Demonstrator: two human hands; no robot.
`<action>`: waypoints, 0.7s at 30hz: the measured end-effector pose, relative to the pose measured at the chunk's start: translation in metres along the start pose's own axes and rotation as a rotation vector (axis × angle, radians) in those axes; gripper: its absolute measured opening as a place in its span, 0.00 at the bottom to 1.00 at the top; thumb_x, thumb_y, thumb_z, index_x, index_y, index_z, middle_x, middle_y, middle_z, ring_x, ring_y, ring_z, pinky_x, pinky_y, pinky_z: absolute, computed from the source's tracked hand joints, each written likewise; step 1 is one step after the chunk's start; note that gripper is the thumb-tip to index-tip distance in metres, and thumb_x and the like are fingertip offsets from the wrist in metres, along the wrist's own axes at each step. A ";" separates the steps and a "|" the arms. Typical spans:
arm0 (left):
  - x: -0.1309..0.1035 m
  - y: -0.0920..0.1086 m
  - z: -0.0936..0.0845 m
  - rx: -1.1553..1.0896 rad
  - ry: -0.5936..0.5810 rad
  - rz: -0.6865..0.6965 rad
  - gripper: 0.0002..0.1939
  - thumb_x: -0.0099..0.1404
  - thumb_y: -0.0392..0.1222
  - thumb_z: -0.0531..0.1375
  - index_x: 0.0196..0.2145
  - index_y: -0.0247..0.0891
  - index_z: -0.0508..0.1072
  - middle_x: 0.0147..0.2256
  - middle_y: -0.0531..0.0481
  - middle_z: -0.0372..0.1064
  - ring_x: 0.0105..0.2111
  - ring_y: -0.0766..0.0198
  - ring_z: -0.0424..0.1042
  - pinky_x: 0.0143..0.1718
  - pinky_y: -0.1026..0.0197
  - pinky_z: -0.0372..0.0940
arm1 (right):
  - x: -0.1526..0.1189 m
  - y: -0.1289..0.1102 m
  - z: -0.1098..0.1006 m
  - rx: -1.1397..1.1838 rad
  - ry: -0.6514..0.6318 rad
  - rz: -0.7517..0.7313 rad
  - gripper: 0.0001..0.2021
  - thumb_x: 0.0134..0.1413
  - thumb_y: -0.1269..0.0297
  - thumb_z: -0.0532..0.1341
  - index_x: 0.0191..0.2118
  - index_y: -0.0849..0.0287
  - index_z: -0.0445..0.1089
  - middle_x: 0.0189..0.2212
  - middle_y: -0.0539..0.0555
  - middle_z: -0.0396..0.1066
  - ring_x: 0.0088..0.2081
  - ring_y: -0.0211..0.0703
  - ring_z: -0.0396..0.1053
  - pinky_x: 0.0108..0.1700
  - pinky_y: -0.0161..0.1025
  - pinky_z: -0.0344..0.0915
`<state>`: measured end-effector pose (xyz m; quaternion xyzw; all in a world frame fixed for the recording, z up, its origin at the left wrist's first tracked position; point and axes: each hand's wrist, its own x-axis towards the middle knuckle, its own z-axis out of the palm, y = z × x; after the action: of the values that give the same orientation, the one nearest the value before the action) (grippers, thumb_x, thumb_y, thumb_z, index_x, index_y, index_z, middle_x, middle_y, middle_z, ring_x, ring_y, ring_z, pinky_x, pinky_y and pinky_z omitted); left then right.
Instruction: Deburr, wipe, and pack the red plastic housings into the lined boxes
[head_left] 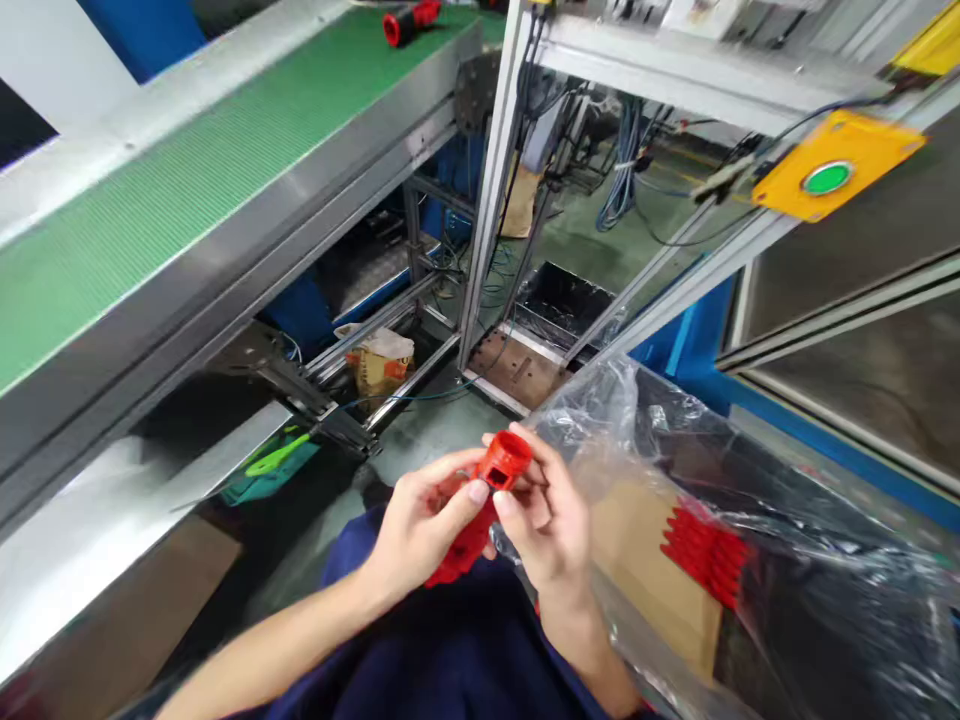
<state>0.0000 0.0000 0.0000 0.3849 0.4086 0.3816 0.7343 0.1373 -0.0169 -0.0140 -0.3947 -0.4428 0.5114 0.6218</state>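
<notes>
Close to my body, both hands hold a red plastic part (pixel 507 458) with a round, hollow collar and a small rectangular opening in its side. My left hand (pixel 427 515) grips its lower body, the thumb lying near the opening. The fingers of my right hand (pixel 547 510) close round the collar from the other side, thumb below the opening. The red body carries on downward behind my left hand, partly hidden. To the right, red parts (pixel 709 552) lie in neat rows on cardboard (pixel 637 550) inside a plastic-lined box.
A green conveyor belt (pixel 187 200) runs along the left, with a red and black part (pixel 409 22) at its far end. An aluminium frame (pixel 487 200) stands ahead. At right hangs a yellow box with a green button (pixel 827 178). Clear plastic film (pixel 810 520) drapes the box.
</notes>
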 end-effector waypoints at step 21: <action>0.023 -0.021 -0.008 0.012 0.029 -0.043 0.40 0.56 0.66 0.64 0.54 0.29 0.69 0.20 0.48 0.72 0.16 0.59 0.72 0.16 0.67 0.64 | 0.006 0.034 -0.009 0.007 0.049 0.207 0.24 0.52 0.62 0.67 0.56 0.56 0.65 0.51 0.61 0.73 0.50 0.49 0.74 0.52 0.42 0.73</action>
<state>0.0065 0.0130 -0.0286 0.3748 0.4297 0.3687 0.7341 0.1368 -0.0054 -0.0481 -0.4486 -0.3823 0.5646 0.5778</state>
